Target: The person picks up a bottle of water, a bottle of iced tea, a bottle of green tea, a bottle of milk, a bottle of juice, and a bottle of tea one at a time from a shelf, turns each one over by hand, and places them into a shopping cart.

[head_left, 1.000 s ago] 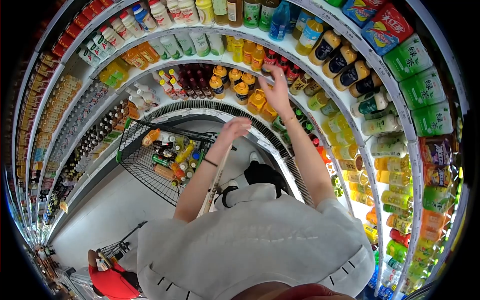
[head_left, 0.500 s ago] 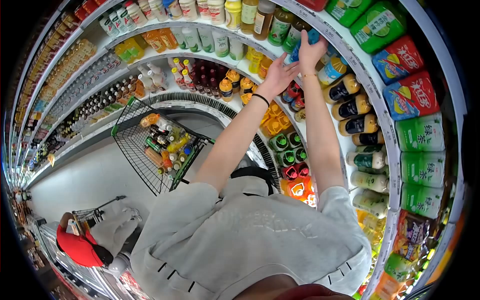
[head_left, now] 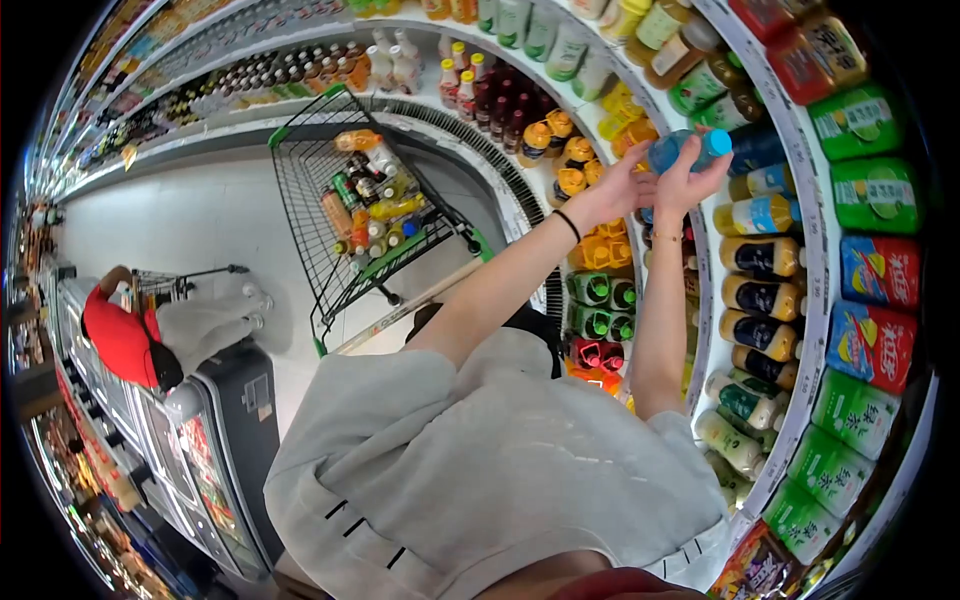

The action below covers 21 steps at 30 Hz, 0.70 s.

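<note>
A blue drink bottle with a blue cap lies sideways in front of the shelves. My right hand is wrapped round it near the cap. At its base end, my left hand is curled against the bottle; its fingertips are partly hidden. A black band circles my left wrist and a thin bracelet my right. Close beyond my hands are shelved bottles, among them a blue-labelled one and dark-labelled ones.
To my left stands a wire shopping cart with green corners, holding several bottles. Curved drink shelves wrap round my front and right. A person in a red top is at the far left by another cart, near freezer cabinets.
The blue bottle has come away from the shelf toward me in my right hand. My left hand has moved to its base. My view has turned, and the cart appears farther right.
</note>
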### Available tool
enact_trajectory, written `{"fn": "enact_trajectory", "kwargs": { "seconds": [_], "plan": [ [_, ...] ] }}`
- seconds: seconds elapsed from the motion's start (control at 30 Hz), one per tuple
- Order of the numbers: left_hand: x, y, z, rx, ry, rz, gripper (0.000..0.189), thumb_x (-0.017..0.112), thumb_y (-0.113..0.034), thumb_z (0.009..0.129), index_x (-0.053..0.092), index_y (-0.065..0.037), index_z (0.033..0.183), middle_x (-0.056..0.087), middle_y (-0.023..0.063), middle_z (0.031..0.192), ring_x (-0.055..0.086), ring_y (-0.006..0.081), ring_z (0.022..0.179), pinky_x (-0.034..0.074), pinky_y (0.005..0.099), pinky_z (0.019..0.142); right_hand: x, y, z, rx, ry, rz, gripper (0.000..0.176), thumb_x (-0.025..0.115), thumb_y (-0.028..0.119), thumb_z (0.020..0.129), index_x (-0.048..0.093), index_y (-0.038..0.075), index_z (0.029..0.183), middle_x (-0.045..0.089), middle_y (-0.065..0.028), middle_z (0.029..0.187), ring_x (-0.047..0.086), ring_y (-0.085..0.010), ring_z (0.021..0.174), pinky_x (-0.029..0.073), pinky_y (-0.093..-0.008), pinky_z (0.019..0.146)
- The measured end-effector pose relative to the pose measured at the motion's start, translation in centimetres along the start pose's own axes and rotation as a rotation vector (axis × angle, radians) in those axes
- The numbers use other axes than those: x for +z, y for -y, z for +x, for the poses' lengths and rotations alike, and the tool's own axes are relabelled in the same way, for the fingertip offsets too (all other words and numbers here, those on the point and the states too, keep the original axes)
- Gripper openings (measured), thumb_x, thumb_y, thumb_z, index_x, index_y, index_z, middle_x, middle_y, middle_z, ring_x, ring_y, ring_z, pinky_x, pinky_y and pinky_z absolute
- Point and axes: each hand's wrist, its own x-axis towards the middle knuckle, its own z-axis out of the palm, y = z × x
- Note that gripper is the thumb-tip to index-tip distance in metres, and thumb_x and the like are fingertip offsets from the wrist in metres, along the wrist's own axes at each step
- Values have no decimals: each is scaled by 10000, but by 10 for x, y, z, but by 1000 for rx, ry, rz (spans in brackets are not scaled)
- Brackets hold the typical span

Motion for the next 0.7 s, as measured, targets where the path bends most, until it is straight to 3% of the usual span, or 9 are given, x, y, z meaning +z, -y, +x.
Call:
{"fn": "enact_trajectory", "kwargs": {
  "seconds": [0.03,0.1,0.13,0.2,0.3,0.33,0.4,0.5,0.7],
  "plan": [
    [-11,-5,-25,26,-19,-8,594,412,-478,1090,250,-248,1614,598,196,1373,656,287,1132,518,393,958,12,20,-10,39,36,78,232,645,198,1004,602,-1,1116,645,-101,1053,610,-224,957,482,-362,875],
    [-43,-23,-81,34,-70,27,584,401,-506,1089,274,-242,1595,596,215,1372,670,259,1032,525,359,893,36,42,-37,131,121,217,236,624,207,1028,586,9,1150,646,-94,1088,612,-209,993,493,-350,882],
    [-86,-23,-99,-25,15,-160,638,375,-519,1096,132,-262,1627,582,242,1359,696,267,898,571,376,846,49,52,-52,223,179,329,240,604,217,1053,570,20,1184,646,-88,1122,614,-193,1030,505,-339,890],
    [-82,-38,-182,117,-197,30,656,368,-551,1089,132,-241,1617,564,240,1404,690,262,881,575,375,803,78,70,-83,274,260,485,231,578,212,1067,560,23,1197,654,-93,1096,623,-192,1008,512,-335,884],
    [-108,-43,-273,201,-350,-94,632,349,-565,1087,181,-227,1594,537,240,1445,684,252,879,571,354,734,121,109,-134,518,399,757,235,557,259,1081,568,32,1142,649,-75,1036,631,-165,972,493,-321,886],
    [-116,-44,-301,228,-338,-86,625,325,-602,1077,238,-225,1567,534,222,1465,674,254,913,541,349,778,132,127,-148,534,465,811,230,554,259,1082,574,38,1142,644,-64,1027,641,-171,967,508,-331,875],
    [-123,-44,-352,323,-417,-155,605,331,-607,1075,406,-177,1495,555,188,1453,667,241,923,532,347,812,152,152,-178,806,597,986,236,558,260,1081,578,35,1146,642,-54,1028,647,-171,953,518,-333,865],
    [-134,-37,-418,413,-482,-177,610,351,-602,1071,520,-122,1409,604,150,1380,655,219,948,514,342,854,174,193,-211,1045,786,1112,269,568,296,1074,584,35,1135,627,-52,1004,649,-185,927,534,-351,853],
    [-126,-32,-502,497,-457,-164,607,380,-573,1068,545,-81,1383,646,134,1257,637,204,1020,489,344,917,207,245,-255,1294,1023,1240,276,549,313,1077,588,42,1111,613,-51,1001,640,-196,951,537,-374,875]
  ]
}}
